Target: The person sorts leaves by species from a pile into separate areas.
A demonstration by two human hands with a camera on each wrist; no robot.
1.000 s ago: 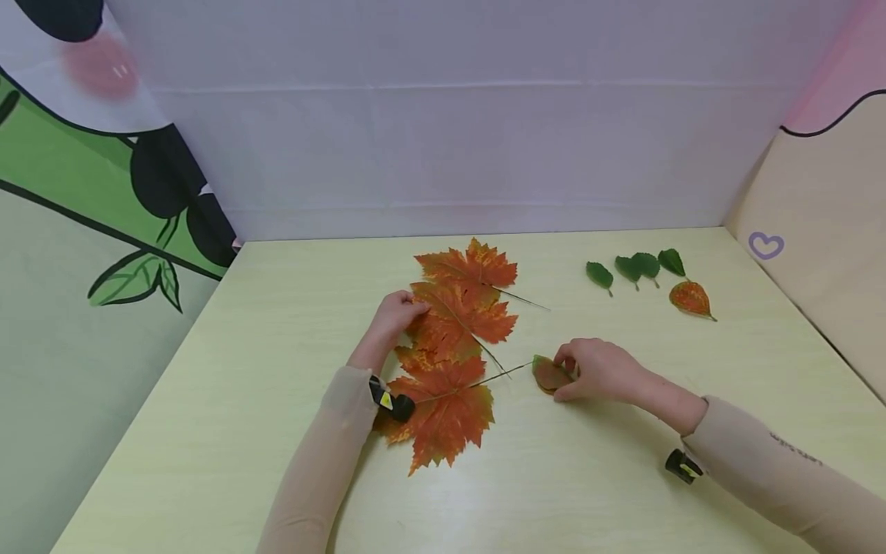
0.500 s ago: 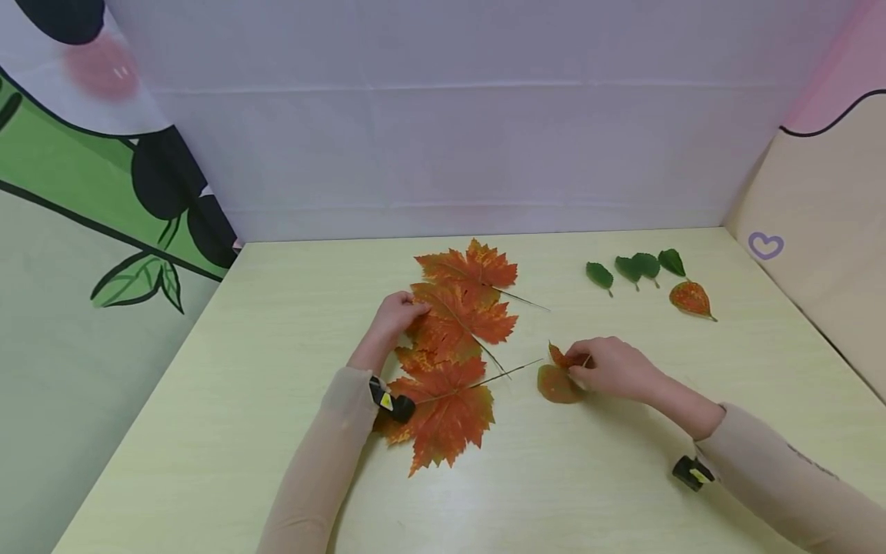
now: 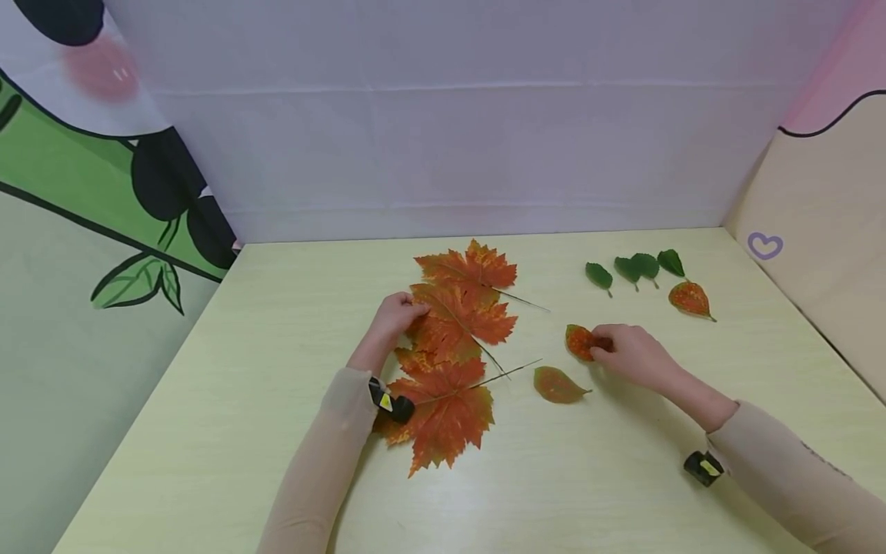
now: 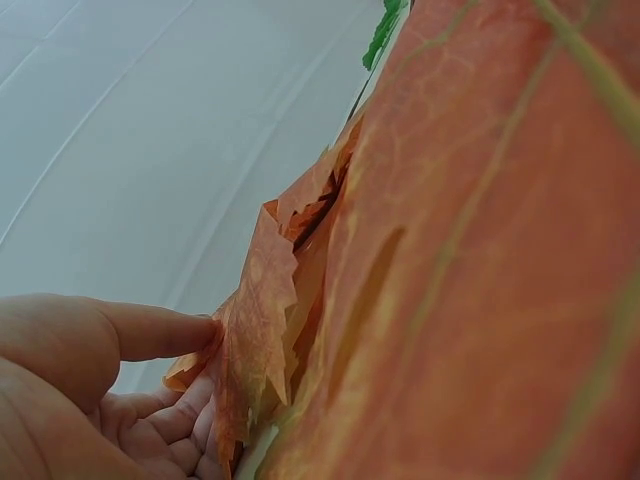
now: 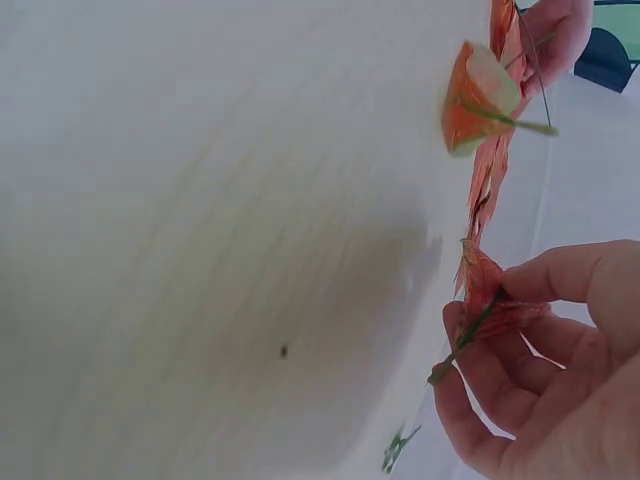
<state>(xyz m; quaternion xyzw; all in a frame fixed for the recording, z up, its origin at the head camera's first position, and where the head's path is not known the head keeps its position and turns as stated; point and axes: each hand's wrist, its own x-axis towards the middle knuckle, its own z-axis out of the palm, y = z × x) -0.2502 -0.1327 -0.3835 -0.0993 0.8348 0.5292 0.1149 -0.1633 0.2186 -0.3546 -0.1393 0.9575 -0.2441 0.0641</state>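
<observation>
Several large orange maple leaves (image 3: 450, 400) overlap in a column on the table. My left hand (image 3: 396, 317) pinches the left edge of the middle one (image 3: 471, 308); in the left wrist view thumb and fingers (image 4: 150, 335) grip the leaf edge (image 4: 260, 320). To the right, my right hand (image 3: 637, 354) pinches a small orange leaf (image 3: 578, 342) by its stem side, and the right wrist view shows thumb and fingertips on that leaf (image 5: 485, 285). Another small orange-brown leaf (image 3: 557, 385) lies flat just below and left of the right hand.
At the back right lie several small green leaves (image 3: 646, 265) and an orange leaf (image 3: 690, 298). A pale cloth wall (image 3: 450, 154) rises behind the table (image 3: 228, 385), and printed panels stand at both sides.
My right hand has moved right and slightly back with one small orange leaf, separating it from the other, which now lies on the table. My left hand has stayed in place.
</observation>
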